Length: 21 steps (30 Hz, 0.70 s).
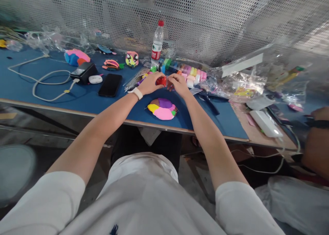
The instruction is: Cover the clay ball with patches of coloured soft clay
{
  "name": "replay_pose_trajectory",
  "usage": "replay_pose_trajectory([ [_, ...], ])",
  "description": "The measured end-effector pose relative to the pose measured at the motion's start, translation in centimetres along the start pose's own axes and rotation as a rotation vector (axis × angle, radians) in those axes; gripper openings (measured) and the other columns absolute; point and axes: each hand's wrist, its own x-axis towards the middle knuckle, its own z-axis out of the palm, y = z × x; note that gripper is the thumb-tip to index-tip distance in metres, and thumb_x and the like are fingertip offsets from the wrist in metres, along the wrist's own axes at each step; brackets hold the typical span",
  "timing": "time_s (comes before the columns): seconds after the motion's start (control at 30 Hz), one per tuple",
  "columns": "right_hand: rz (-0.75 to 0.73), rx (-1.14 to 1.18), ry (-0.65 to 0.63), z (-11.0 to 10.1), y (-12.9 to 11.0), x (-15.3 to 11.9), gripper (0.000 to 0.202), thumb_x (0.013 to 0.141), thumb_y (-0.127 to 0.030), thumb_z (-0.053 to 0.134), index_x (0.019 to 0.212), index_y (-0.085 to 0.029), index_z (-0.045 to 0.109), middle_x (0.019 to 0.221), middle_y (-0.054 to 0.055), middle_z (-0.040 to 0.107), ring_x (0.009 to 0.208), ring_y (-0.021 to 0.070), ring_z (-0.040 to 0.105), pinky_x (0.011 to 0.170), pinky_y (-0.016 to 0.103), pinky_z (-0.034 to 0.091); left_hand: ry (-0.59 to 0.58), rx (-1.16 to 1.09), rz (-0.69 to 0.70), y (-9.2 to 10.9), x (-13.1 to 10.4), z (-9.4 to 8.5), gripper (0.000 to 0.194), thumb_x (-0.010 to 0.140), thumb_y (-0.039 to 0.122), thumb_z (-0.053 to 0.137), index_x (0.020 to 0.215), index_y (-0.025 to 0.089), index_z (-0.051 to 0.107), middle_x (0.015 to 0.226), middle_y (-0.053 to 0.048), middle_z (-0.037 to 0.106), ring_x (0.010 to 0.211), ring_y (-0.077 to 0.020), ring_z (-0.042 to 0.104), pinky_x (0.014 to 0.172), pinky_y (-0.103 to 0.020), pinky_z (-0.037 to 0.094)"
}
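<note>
Patches: the oval (163, 109) looks largely covered, judging by its top; yellow, purple, pink and green are on, and no red shows on it. Brown shows at the upper left and right end; whether that is bare base or another colour, I cannot tell, so what is left is hard to settle.
Oval: rounded, slightly domed, bright and matt; yellow at the left end, purple along the far side, broad pink on the near side, a small green patch at the lower right. Thin ends of cord or wire stick out at both sides.
Place: flat on the blue bench (228, 123), near its front edge, between the forearms, with neither hand on it.
Left hand (150, 83): fingers and thumb curled round a red piece (161, 81), glossy; tub or lump, too small to tell.
Right hand (180, 83): fingers bent, just beside the red piece; whether they pinch or touch it, I cannot tell.
Bottle (157, 45): upright behind the hands.
Phone (110, 85): flat, left of the left hand.
</note>
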Motion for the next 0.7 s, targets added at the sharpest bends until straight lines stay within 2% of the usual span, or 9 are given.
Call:
replay_pose_trajectory([
  [0.07, 0.012, -0.002, 0.007, -0.1, 0.1, 0.0, 0.014, 0.11, -0.032, 0.073, 0.102, -0.02, 0.071, 0.089, 0.003, 0.08, 0.069, 0.0154, 0.072, 0.06, 0.033, 0.056, -0.013, 0.061, -0.01, 0.0, 0.0, -0.3, 0.047, 0.09, 0.022, 0.086, 0.136, 0.017, 0.078, 0.135, -0.017, 0.079, 0.128, -0.037, 0.075, 0.119, -0.05, 0.058],
  [0.13, 0.025, 0.002, -0.013, -0.2, 0.1, -0.1, 0.015, 0.107, -0.034, 0.08, 0.102, -0.02, 0.074, 0.089, 0.003, 0.081, 0.072, 0.0153, 0.073, 0.06, 0.03, 0.057, -0.032, 0.127, -0.026, 0.1, -0.1, -0.6, 0.046, 0.092, 0.022, 0.085, 0.138, 0.018, 0.079, 0.135, -0.017, 0.079, 0.131, -0.0372, 0.074, 0.119, -0.049, 0.056],
  [0.27, 0.039, 0.017, -0.061, -0.3, 0.3, -0.3, 0.035, 0.095, -0.052, 0.096, 0.097, -0.023, 0.076, 0.084, 0.002, 0.08, 0.073, 0.0178, 0.075, 0.056, 0.028, 0.057, -0.067, 0.187, -0.04, 0.6, -0.4, -1.2, 0.044, 0.1, 0.024, 0.079, 0.143, 0.02, 0.078, 0.14, -0.017, 0.078, 0.137, -0.0352, 0.071, 0.122, -0.046, 0.053],
  [0.43, 0.018, 0.015, -0.095, -0.2, 0.4, -0.4, 0.056, 0.08, -0.073, 0.103, 0.087, -0.026, 0.073, 0.079, 0.002, 0.077, 0.069, 0.0191, 0.074, 0.049, 0.027, 0.052, -0.088, 0.21, -0.036, 0.8, -0.4, -1.2, 0.045, 0.099, 0.022, 0.08, 0.144, 0.019, 0.078, 0.143, -0.018, 0.077, 0.14, -0.0369, 0.07, 0.124, -0.047, 0.052],
  [0.57, 0.0, 0.021, -0.09, -0.1, 0.3, -0.5, 0.061, 0.079, -0.079, 0.102, 0.086, -0.026, 0.072, 0.08, 0.003, 0.076, 0.069, 0.0198, 0.075, 0.048, 0.028, 0.052, -0.077, 0.202, -0.02, 0.7, -0.4, -1.1, 0.048, 0.099, 0.021, 0.077, 0.147, 0.017, 0.077, 0.145, -0.018, 0.077, 0.141, -0.0378, 0.069, 0.126, -0.05, 0.052],
  [0.7, 0.012, 0.025, -0.086, -0.2, 0.1, -0.6, 0.061, 0.078, -0.078, 0.103, 0.085, -0.026, 0.072, 0.079, 0.002, 0.077, 0.071, 0.0197, 0.076, 0.049, 0.027, 0.055, -0.073, 0.182, -0.017, 0.5, -0.3, -1.1, 0.049, 0.097, 0.021, 0.077, 0.146, 0.02, 0.078, 0.145, -0.017, 0.077, 0.141, -0.0373, 0.07, 0.126, -0.051, 0.053],
])
